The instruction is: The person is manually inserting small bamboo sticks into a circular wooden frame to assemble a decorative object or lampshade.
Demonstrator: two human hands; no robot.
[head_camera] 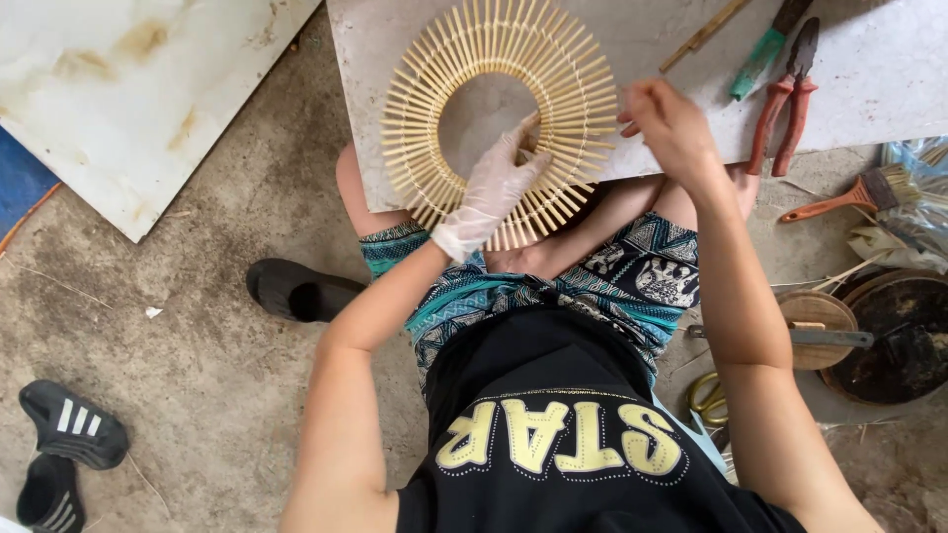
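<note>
1. A ring of pale bamboo sticks, set out like sun rays round an open middle, lies on a pale stone slab. It sits at the slab's left end and its lower part juts over the near edge, above the person's lap.
2. The left hand, in a thin whitish glove, rests on the lower right part of the ring. Its fingers are spread and lie flat on the sticks, with the fingertips reaching to the inner opening; it presses rather than clasps.
3. The right hand is bare and sits at the ring's right rim, fingers curled toward the stick ends. Whether it pinches one cannot be told.
4. Red-handled pliers and a green-handled tool lie near the slab's far right edge, well apart from the ring.
5. Off the slab on the concrete floor, to the right, are a brush, a round wooden disc with a knife laid over it, a dark bowl and yellow-handled scissors.
6. To the left lie a dark shoe and a pair of black striped sandals.
</note>
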